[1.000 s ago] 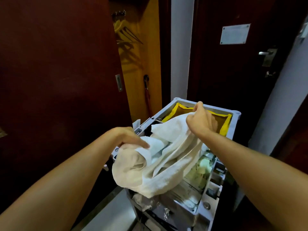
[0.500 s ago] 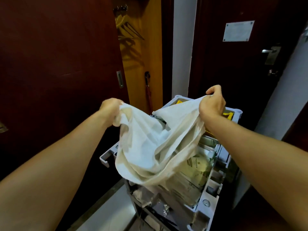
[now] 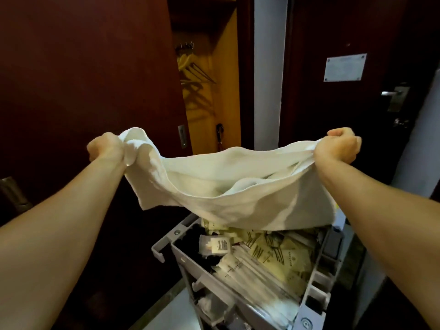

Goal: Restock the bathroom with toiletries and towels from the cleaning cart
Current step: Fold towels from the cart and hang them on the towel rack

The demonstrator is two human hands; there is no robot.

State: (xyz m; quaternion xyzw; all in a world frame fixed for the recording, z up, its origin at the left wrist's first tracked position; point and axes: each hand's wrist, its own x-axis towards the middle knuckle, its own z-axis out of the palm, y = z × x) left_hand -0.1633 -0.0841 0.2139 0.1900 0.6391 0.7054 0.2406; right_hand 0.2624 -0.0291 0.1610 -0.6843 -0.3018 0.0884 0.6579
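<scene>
Towel point(image 3: 238, 186), soft white cloth, sags between left hand point(image 3: 104, 148) and right hand point(image 3: 338, 148).

One towel point(image 3: 228, 186), two hands (left point(image 3: 106, 148), right point(image 3: 338, 148)), one cart point(image 3: 312, 294), many paper packets point(image 3: 273, 253) too jumbled to count, one umbrella point(image 3: 220, 136), one door plaque point(image 3: 345, 67), one door handle point(image 3: 392, 93).

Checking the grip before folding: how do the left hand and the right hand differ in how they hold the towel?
The left hand grips a bunched corner of the white towel, with cloth sticking up past the fist; the right hand grips a flatter, tauter end. Below the left hand a flap hangs; below the right the towel drapes over the cleaning cart. Both are raised fists, level.
</scene>
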